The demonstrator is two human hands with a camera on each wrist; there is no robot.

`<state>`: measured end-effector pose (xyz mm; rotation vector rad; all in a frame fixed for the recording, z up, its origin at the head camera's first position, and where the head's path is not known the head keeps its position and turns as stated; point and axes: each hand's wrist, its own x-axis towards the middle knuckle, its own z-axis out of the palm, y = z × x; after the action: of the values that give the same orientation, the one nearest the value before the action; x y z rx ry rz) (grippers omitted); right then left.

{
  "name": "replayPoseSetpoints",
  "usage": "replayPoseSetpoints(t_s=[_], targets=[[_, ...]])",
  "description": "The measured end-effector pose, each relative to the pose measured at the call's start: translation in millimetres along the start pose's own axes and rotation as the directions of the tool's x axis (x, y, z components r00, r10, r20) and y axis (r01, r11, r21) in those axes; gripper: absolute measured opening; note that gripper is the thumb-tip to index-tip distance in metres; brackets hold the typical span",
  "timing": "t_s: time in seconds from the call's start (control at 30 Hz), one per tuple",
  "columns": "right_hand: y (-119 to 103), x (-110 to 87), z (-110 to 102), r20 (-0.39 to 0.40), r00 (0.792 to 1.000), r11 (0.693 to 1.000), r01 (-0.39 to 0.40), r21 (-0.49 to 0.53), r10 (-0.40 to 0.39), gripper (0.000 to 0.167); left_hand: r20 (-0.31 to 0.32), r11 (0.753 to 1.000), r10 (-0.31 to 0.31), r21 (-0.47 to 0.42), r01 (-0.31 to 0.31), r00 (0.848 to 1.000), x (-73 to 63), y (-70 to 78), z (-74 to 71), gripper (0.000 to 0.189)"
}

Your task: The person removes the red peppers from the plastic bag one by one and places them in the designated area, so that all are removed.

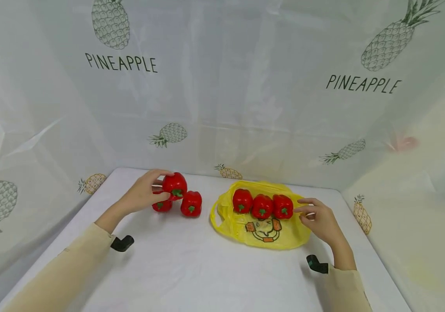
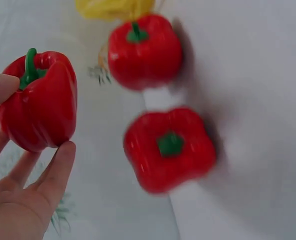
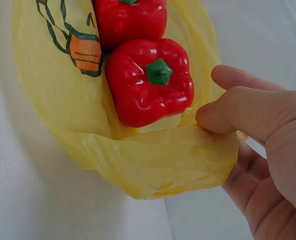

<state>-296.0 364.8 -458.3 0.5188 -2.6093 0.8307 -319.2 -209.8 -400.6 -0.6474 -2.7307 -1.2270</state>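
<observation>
My left hand [image 1: 143,191] holds a red toy bell pepper [image 2: 44,107] with a green stem, thumb at its top and fingers beneath. Two more red peppers, one partly behind the held one [image 1: 162,206] and one to its right [image 1: 191,205], stand on the table. On the right lies a yellow plastic bag [image 1: 289,238] with a printed cartoon. Three red peppers sit in a row in its opening: left [image 1: 242,200], middle [image 1: 262,207] and right [image 1: 283,207]. With thumb and fingers, my right hand [image 1: 321,220] pinches the bag's right edge, beside the nearest pepper [image 3: 148,97].
A white-covered table [image 1: 191,268] carries everything. Pale sheeting [image 1: 238,86] printed with pineapples hangs behind and along both sides. One loop handle [image 1: 213,219] of the bag points left toward the loose peppers. Black camera mounts [image 1: 122,243] jut from both wrists.
</observation>
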Motion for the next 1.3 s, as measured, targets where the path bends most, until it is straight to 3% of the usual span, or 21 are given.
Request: replayPoseSetpoints(t_s=[0.27,0.53,0.7,0.93,1.3], targets=[[-1,-0.2,0,0.001,1.0,1.0,0.004,-0.018,-0.004,0.023,-0.056,0.997,-0.064,0.044,0.067,0.996,-7.5,-36.7,-41.1,0.058],[-2,0.2,1,0.01,1.0,1.0,-0.011,0.002,0.011,0.024,-0.064,0.992,-0.117,0.047,0.12,0.991,-16.0,-67.4,-57.7,0.058],[-4,0.8,0,0.021,1.0,1.0,-0.02,-0.005,0.021,0.023,-0.065,0.982,-0.178,0.047,0.182,0.982,-24.0,-87.5,-60.0,0.059],[-3,-0.5,0,0.019,0.999,1.0,-0.027,-0.001,0.027,0.023,0.022,0.97,-0.243,0.03,0.243,0.97,-31.5,-105.6,-54.6,0.058],[-6,-0.2,-1,0.029,0.999,0.999,-0.043,0.004,0.043,0.025,0.069,0.967,-0.255,0.029,0.253,0.965,-35.7,-128.6,-45.5,0.056]])
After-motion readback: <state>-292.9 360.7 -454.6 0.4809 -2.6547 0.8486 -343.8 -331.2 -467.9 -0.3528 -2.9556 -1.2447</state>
